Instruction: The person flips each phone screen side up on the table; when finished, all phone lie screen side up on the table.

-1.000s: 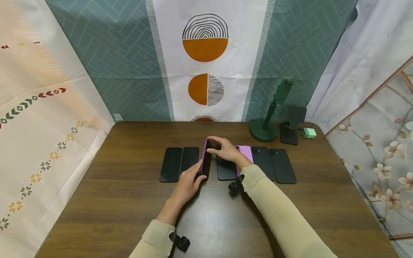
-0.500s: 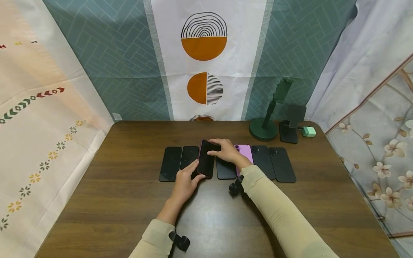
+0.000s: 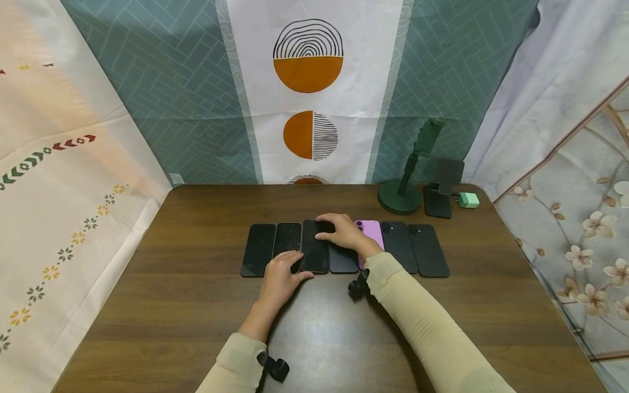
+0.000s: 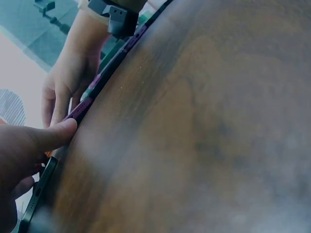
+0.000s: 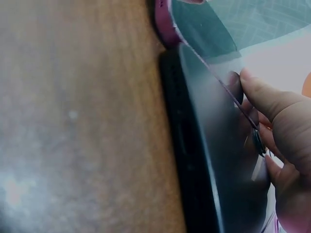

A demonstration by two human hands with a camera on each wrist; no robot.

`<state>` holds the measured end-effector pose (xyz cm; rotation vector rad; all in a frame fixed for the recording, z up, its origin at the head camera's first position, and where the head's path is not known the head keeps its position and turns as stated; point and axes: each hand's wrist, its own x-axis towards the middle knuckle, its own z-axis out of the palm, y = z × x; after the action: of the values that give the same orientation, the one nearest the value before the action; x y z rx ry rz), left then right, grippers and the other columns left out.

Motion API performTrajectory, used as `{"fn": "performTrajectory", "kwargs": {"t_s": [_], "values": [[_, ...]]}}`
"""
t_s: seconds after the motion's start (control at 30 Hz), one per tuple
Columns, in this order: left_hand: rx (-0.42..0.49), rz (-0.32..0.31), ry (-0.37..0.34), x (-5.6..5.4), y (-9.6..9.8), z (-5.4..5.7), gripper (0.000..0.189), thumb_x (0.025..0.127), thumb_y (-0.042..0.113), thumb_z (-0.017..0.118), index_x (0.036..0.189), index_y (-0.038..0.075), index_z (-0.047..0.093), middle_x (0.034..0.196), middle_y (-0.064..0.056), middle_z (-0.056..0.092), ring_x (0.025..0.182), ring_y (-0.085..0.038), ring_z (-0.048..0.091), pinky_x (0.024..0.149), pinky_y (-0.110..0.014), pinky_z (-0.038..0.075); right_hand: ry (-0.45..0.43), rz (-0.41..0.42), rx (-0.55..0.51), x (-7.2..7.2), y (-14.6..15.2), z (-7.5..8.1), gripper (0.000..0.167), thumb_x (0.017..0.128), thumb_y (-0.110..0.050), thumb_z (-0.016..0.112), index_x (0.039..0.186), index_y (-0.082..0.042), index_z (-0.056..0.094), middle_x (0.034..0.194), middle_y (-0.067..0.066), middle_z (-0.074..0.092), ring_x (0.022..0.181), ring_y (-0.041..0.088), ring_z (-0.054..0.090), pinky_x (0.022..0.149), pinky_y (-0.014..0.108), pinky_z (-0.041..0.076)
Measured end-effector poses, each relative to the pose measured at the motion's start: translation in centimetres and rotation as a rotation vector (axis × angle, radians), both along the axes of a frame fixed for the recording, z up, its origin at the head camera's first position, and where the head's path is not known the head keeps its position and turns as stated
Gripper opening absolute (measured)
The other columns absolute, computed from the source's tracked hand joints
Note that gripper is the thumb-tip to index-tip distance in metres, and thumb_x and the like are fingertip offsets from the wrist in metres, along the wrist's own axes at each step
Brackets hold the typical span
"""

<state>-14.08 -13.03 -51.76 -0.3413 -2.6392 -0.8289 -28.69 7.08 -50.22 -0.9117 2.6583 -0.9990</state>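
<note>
A smartphone with a purple edge lies screen up [image 3: 314,251] in the middle of a row of phones. At its lower left corner my left hand [image 3: 280,273] holds it, index fingertip by the side and thumb at the bottom edge; the left wrist view shows that thumb [image 4: 63,132] against the purple edge. My right hand [image 3: 345,233] grips its upper right part, thumb over the screen, the other fingers toward the top edge. Two screen-up phones, one black [image 3: 257,250] and one with a light rim [image 3: 287,238], lie left. A dark face-down phone [image 3: 343,260] adjoins it on the right.
Farther right are a purple phone [image 3: 372,231] and two dark phones [image 3: 399,245], backs up. A green stand [image 3: 400,197], a black stand [image 3: 437,203] and a pale green charger plug [image 3: 468,200] stand at the back right of the wooden table [image 3: 187,305].
The purple-edged phone, tilted up on its side a second ago, has been lowered to the left until its screen faces up in the row. Both hands stay at it.
</note>
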Motion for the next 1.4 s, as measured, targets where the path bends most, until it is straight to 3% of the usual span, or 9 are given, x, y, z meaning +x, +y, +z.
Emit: {"fn": "performTrajectory", "kwargs": {"t_s": [0.33, 0.6, 0.97, 1.23, 1.4], "values": [[-0.023, -0.011, -0.031, 0.0, 0.3, 0.3, 0.051, 0.073, 0.030, 0.092, 0.112, 0.000, 0.077, 0.116, -0.013, 0.073, 0.117, -0.031, 0.065, 0.099, -0.048, 0.052, 0.071, 0.025, 0.031, 0.1, 0.3, -0.2, 0.056, 0.092, -0.033, 0.076, 0.139, -0.007, 0.061, 0.139, 0.011, 0.062, 0.131, 0.027, 0.056, 0.111, 0.045, 0.042], [-0.016, -0.013, -0.062, 0.0, 0.9, 0.6, 0.052, 0.080, 0.034, 0.088, 0.118, 0.003, 0.073, 0.123, -0.013, 0.070, 0.120, -0.031, 0.062, 0.101, -0.050, 0.050, 0.043, 0.008, 0.028, 0.3, 1.1, 0.1, 0.058, 0.096, -0.034, 0.071, 0.145, -0.007, 0.055, 0.145, 0.012, 0.057, 0.136, 0.029, 0.051, 0.113, 0.049, 0.039], [0.023, -0.089, -0.089, -0.5, 3.3, 1.1, 0.063, 0.082, 0.042, 0.084, 0.131, 0.005, 0.066, 0.135, -0.011, 0.062, 0.127, -0.032, 0.057, 0.106, -0.050, 0.046, 0.038, -0.043, 0.003, 0.4, 4.4, 1.0, 0.060, 0.095, -0.031, 0.073, 0.145, -0.004, 0.053, 0.145, 0.014, 0.056, 0.134, 0.033, 0.051, 0.111, 0.051, 0.041], [-0.011, -0.130, -0.102, -0.9, 4.7, 0.8, 0.064, 0.083, 0.045, 0.083, 0.131, 0.006, 0.067, 0.136, -0.010, 0.062, 0.129, -0.029, 0.055, 0.110, -0.048, 0.043, 0.051, -0.063, 0.002, 0.9, 6.3, 0.9, 0.059, 0.094, -0.028, 0.074, 0.144, -0.003, 0.055, 0.141, 0.015, 0.058, 0.107, 0.029, 0.060, 0.098, 0.048, 0.050], [-0.025, -0.166, -0.092, -1.1, 5.6, 0.7, 0.063, 0.083, 0.043, 0.084, 0.129, 0.004, 0.067, 0.135, -0.009, 0.062, 0.129, -0.029, 0.055, 0.110, -0.048, 0.042, 0.065, -0.063, 0.010, 1.0, 7.0, 0.6, 0.060, 0.094, -0.029, 0.075, 0.144, -0.003, 0.055, 0.142, 0.017, 0.057, 0.128, 0.033, 0.055, 0.108, 0.052, 0.043]]}}
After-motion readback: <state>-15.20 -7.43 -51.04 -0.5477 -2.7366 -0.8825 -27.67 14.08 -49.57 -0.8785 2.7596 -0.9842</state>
